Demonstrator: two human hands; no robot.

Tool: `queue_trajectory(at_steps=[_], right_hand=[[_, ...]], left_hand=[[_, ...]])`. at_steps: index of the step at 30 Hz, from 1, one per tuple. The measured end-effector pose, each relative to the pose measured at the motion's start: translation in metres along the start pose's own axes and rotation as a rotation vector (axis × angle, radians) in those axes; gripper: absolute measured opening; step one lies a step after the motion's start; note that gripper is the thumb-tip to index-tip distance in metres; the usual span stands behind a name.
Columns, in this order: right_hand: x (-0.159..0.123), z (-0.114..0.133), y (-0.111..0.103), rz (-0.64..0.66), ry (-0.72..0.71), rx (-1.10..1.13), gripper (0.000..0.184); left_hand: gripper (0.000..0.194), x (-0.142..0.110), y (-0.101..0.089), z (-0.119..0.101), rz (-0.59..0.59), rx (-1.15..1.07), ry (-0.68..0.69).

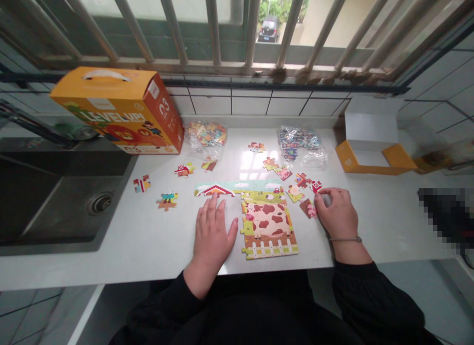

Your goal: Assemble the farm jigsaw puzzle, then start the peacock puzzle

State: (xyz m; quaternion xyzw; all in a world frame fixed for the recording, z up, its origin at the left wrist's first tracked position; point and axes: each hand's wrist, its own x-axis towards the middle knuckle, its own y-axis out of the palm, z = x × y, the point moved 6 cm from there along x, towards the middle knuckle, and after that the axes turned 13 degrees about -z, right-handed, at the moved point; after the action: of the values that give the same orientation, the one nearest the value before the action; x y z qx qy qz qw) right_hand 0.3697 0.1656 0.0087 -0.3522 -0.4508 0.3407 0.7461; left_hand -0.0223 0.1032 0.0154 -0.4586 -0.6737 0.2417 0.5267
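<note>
We see the left hand palm-down, fingers slightly parted, fingertips at the barn-roof strip, probably steadying it at the upper left of the partly joined cow jigsaw. The right hand meets a red barn piece (partly covered); we cannot tell whether thumb and forefinger grip it. Pixelation masks a dark object.
</note>
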Motion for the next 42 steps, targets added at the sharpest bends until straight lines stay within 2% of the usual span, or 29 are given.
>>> queue_trajectory(at_steps=[8,13,17,23,27,31,35,37,40,42], right_hand=[[0.0,0.0,0.0,0.003,-0.001,-0.009,0.031],[-0.001,-0.003,0.002,0.009,0.005,0.004,0.031],[-0.001,-0.005,0.003,0.008,0.0,0.004,0.031],[-0.002,-0.005,0.004,0.007,-0.014,0.017,0.03],[-0.002,-0.006,0.004,0.015,-0.002,0.02,0.03],[-0.002,-0.004,0.002,0.016,0.003,0.02,0.03],[-0.002,-0.002,0.0,0.023,0.019,0.019,0.029],[-0.002,-0.001,0.0,0.025,0.024,0.018,0.028],[-0.002,-0.001,0.0,0.016,0.021,0.022,0.028],[-0.001,-0.001,0.0,0.0,0.007,0.027,0.029]], left_hand=[[0.048,-0.003,0.006,0.0,0.06,0.032,0.025],[0.038,0.001,-0.001,-0.001,0.074,0.009,0.048],[0.024,0.008,-0.01,0.013,0.082,-0.043,0.058],[0.017,0.021,-0.028,0.063,0.038,-0.028,0.027],[0.018,0.027,-0.047,0.105,-0.032,0.035,-0.005],[0.025,0.041,-0.074,0.152,-0.121,0.171,-0.127],[0.032,0.067,-0.093,0.196,-0.163,0.277,-0.262],[0.041,0.08,-0.093,0.218,-0.121,0.355,-0.358],[0.062,0.091,-0.083,0.245,-0.012,0.437,-0.499],[0.062,0.096,-0.076,0.256,0.011,0.443,-0.546]])
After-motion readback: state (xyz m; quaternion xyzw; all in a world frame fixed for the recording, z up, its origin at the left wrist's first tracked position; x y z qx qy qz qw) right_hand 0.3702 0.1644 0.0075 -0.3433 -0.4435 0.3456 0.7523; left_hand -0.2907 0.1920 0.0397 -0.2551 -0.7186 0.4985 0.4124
